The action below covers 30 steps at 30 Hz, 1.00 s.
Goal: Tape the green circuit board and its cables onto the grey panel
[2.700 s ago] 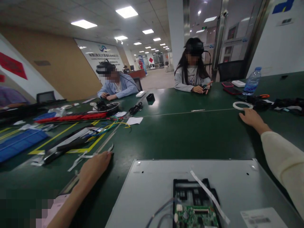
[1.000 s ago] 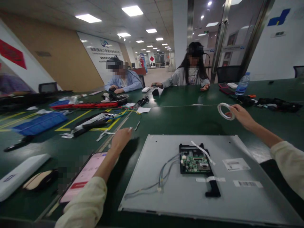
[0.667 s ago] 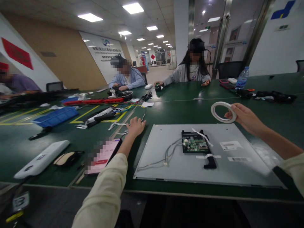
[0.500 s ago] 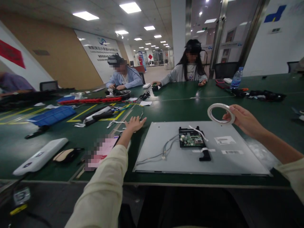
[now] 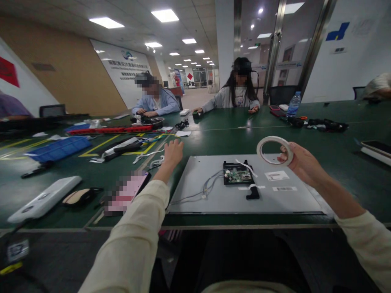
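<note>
Gripping tape roll (image 5: 274, 150) in right hand (image 5: 301, 162), above panel (image 5: 293, 199)

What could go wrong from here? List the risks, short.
The tape roll in the right hand is held near the grey panel's far edge; dropped, it might strike the exposed circuit board or its white ribbon cable. The left sleeve lies close to the panel's loose grey wires and might snag them.

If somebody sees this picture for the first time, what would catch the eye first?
The roll of white tape held up in the right hand, above the grey metal panel's far right part, stands out first. Next comes the small circuit board with loose wires at the panel's middle. The left hand lies by the panel's far left corner.
</note>
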Available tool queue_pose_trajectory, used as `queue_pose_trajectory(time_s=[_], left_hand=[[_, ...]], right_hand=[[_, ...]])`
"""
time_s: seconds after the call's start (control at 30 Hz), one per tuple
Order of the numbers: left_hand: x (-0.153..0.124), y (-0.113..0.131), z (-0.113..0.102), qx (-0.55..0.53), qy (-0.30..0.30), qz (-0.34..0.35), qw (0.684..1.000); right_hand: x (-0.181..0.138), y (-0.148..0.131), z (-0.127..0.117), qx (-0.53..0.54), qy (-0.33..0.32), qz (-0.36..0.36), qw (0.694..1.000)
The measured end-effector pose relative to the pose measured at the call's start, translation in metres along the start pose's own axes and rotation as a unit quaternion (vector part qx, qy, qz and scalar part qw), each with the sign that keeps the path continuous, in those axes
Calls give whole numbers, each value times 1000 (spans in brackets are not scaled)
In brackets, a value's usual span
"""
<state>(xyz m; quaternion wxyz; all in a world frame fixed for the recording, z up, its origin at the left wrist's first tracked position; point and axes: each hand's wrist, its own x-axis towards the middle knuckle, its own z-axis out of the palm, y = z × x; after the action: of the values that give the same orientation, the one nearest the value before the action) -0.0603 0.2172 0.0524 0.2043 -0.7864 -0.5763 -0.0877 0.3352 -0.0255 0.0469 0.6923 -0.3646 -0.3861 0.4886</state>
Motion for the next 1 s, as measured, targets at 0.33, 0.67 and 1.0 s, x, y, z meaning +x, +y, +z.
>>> queue_pose_trajectory(time_s=[0.33, 0.67, 1.0], left_hand=[[-79, 105, -117, -590, -36, 75, 803], [-188, 156, -169, -845, -237, 147, 456], [-202, 151, -199, -781, -264, 145, 547]], right_hand=[[-62, 14, 72, 222, -96, 48, 969], [-109, -4, 96, 112, -165, -46, 979], [-123, -6, 94, -90, -188, -107, 972]])
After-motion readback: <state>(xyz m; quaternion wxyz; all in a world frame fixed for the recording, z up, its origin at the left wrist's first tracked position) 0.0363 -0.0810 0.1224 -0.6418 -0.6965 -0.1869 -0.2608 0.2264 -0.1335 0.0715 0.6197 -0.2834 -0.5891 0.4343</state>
